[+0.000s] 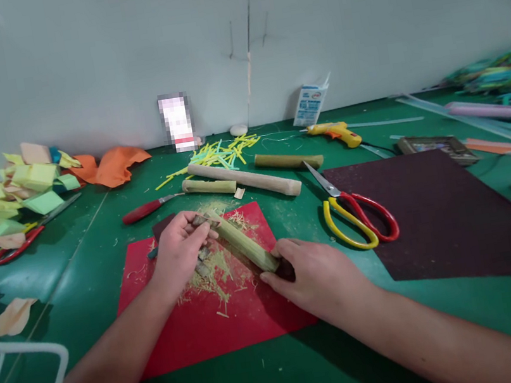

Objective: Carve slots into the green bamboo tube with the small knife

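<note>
A pale green bamboo tube (247, 244) lies slantwise above the red sheet (201, 340). My right hand (320, 271) is closed round its near end, with a dark patch under the fingers that I cannot make out. At the far end, my left hand (179, 244) pinches a small dark greyish piece (205, 222) against the tube; its kind is unclear. Shavings and pale dust (220, 273) cover the sheet beneath. Just beyond lie a red-handled knife (147, 210) and more bamboo pieces: a short one (209, 186), a long one (249, 180) and a darker one (287, 160).
Scissors with red and yellow handles (360, 220) rest partly on a dark brown sheet (442, 221). Behind are a yellow glue gun (336, 133), thin yellow strips (225, 152) and a phone (176, 121) against the wall. Paper scraps (19, 188) pile up left; a white frame (59, 355) stands front left.
</note>
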